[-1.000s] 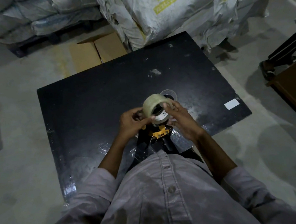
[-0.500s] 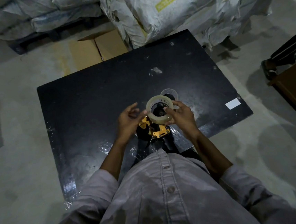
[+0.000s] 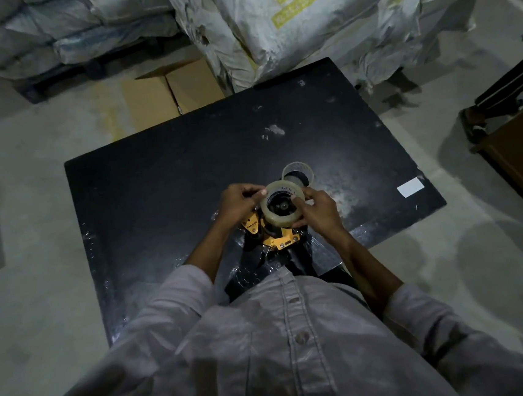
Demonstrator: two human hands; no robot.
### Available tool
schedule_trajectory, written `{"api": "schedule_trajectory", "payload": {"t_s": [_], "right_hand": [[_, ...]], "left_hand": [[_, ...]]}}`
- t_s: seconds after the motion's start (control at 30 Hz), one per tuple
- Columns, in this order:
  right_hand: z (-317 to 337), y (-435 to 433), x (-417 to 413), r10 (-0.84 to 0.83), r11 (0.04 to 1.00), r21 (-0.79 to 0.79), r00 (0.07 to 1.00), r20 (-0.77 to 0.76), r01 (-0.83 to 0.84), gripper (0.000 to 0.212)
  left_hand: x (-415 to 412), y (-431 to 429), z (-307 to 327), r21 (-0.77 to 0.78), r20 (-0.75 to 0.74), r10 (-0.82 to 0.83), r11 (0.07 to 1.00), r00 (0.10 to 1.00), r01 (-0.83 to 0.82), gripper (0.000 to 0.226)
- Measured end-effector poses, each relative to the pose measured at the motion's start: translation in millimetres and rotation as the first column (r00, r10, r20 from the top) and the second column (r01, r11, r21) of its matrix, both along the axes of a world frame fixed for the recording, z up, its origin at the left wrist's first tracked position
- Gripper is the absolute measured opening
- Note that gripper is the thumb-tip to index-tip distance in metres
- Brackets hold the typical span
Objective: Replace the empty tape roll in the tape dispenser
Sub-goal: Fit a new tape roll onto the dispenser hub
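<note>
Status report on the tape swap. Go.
Left hand and right hand both on new roll. Roll sits over yellow dispenser hub, seating unconfirmed. Empty core on table just behind, nothing blocking.

Both forearms reaching forward, left hand point(image 3: 238, 201) pinching with curled fingertips, right hand point(image 3: 320, 208) gripping opposite, hands close together
</note>
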State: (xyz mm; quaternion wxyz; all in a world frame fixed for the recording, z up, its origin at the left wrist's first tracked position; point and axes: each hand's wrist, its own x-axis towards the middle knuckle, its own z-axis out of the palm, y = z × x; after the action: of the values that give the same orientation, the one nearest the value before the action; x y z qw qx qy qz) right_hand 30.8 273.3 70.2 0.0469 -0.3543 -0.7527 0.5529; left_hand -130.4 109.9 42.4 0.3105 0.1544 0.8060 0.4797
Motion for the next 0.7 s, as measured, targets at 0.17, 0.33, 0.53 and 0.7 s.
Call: {"api": "schedule_trajectory", "payload": {"t_s": [0.17,0.33,0.53,0.7], "right_hand": [[-34,8,-6,0.065,0.983,0.174,0.998,0.017,-0.067,0.051],[-33,6,-7,0.019,0.994,0.104,0.998,0.067,-0.026,0.049],[-40,8,-6,-0.006,0.994,0.111,0.998,0.058,0.0,0.048],[-46,-1,-4,-0.065,0.991,0.114,0.998,-0.021,0.067,0.049]], "left_hand": [[2,-1,-4,-0.061,-0.062,-0.007,0.998,0.998,0.003,0.021],[8,1,-5,-0.068,-0.052,-0.014,0.998,0.999,0.01,0.023],[3,12,-13,-0.097,0.055,-0.088,0.991,0.995,0.093,0.03],[21,30,-4,-0.076,0.069,-0.18,0.98,0.981,0.185,0.035]]}}
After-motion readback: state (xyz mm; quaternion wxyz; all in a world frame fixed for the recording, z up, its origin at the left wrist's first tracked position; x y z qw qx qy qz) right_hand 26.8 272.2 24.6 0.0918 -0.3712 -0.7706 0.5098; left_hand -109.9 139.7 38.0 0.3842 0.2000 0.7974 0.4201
